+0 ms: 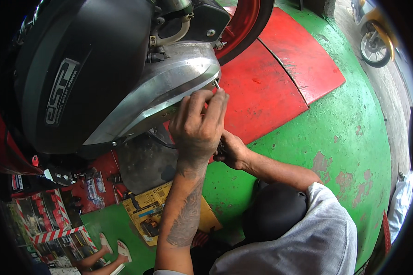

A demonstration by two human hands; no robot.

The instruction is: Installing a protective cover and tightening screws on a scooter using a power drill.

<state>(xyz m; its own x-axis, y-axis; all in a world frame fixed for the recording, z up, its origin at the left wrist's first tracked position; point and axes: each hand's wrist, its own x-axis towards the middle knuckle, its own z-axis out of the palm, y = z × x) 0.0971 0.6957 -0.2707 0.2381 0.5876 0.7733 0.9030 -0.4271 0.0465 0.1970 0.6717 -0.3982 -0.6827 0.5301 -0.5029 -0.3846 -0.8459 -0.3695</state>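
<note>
My tattooed left arm reaches up to the scooter's silver side casing, where the fingers of my left hand are curled, pinching a thin metal bolt at the casing's right end. Lower and to the right, my right hand is closed around a small dark object, mostly hidden behind my left hand and too unclear to name. Above left is the scooter's black side panel; beyond the casing is a red-rimmed wheel.
A red platform lies on the green floor, with a yellow tool case, loose tools and striped trays at lower left. Another person's sandalled feet are nearby. A rounded black shape is beside my grey sleeve. A yellow scooter stands upper right.
</note>
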